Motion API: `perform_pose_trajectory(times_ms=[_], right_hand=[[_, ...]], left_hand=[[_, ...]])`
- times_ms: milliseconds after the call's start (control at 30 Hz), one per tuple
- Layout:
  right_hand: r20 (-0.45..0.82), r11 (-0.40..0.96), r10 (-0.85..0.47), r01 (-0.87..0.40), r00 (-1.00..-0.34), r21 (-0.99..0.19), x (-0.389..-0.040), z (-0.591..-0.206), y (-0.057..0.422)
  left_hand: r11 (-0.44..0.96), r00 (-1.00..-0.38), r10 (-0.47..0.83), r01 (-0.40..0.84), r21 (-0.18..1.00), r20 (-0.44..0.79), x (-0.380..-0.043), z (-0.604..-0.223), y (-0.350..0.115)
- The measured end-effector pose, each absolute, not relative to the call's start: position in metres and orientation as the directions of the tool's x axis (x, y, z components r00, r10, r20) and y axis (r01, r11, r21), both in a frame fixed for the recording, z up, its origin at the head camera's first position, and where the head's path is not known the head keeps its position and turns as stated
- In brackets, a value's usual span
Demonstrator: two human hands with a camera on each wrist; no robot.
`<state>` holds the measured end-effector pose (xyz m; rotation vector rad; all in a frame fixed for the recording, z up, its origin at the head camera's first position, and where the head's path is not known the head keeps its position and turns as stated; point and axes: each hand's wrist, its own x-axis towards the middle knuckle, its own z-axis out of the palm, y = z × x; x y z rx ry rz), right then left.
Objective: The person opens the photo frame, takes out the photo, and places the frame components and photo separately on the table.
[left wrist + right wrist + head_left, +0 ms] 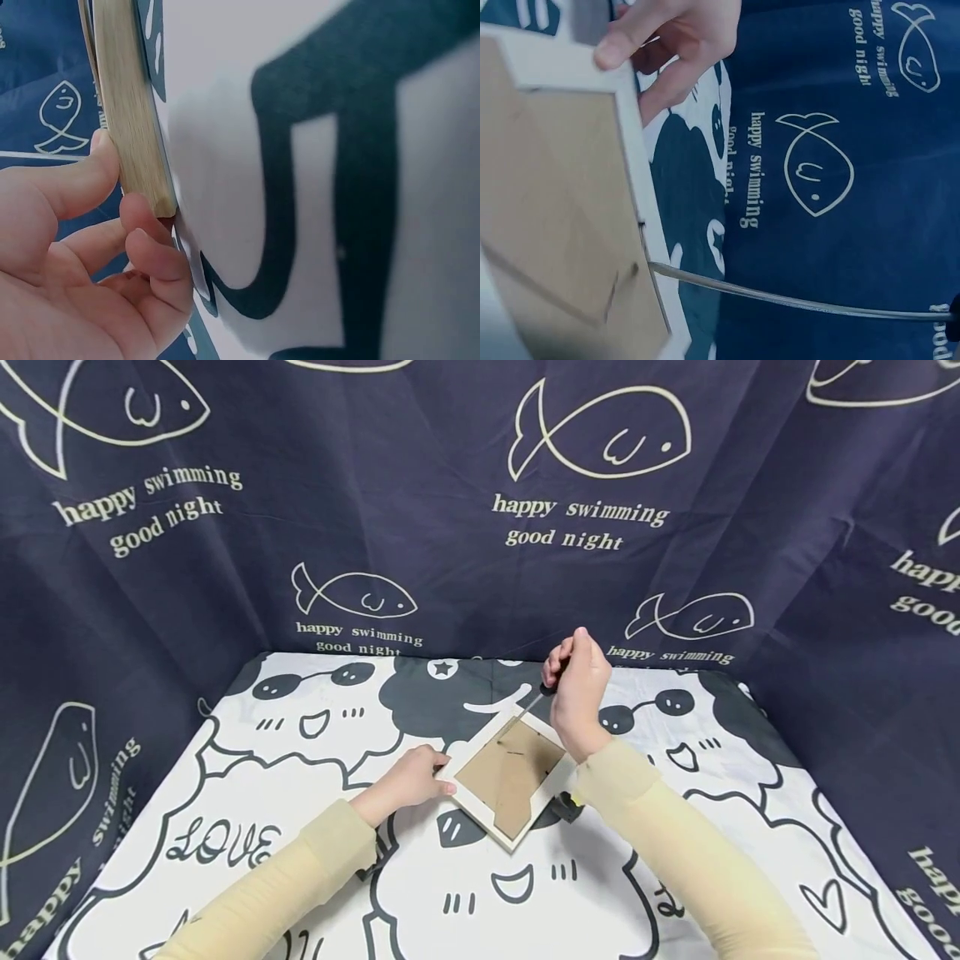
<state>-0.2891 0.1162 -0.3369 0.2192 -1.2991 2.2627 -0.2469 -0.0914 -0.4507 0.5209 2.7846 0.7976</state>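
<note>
A picture frame (477, 807) lies back side up on the patterned cloth, its pale border around a brown backing board (480, 772). My left hand (408, 777) pinches the frame's left corner between thumb and fingers; the left wrist view shows the wooden edge (129, 112) in that grip. Above the far side, my right hand (581, 685) holds a screwdriver (531, 702) by its dark handle, which the fingers mostly hide. In the right wrist view the thin metal shaft (802, 304) slants down to the inner edge of the border, beside small dark metal tabs (641, 223).
White cloth (420, 893) with black cartoon drawings covers the table. Behind and at both sides hangs a dark blue curtain (465, 527) with fish prints. A small black object with a yellow bit (567, 807) shows below my right forearm; its kind is unclear.
</note>
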Motion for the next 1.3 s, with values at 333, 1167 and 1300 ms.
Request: perform_pose_trajectory(times_ms=[333, 1167, 1300], right_hand=[[0.69, 0.204, 0.023, -0.672, -0.724, -0.712, -0.269, -0.34, 0.142], [0.229, 0.807, -0.569, -0.59, -0.79, -0.03, -0.341, -0.409, 0.175], [0.126, 0.828, -0.551, -0.559, -0.825, -0.038, -0.349, -0.417, 0.171]], left_hand=[[0.829, -0.932, 0.361, 0.312, 0.463, -0.018, -0.24, -0.445, -0.089], [0.717, -0.698, 0.691, 0.695, -0.052, 0.19, -0.155, -0.412, -0.013], [0.695, -0.683, 0.719, 0.706, -0.139, 0.126, -0.151, -0.414, -0.003]])
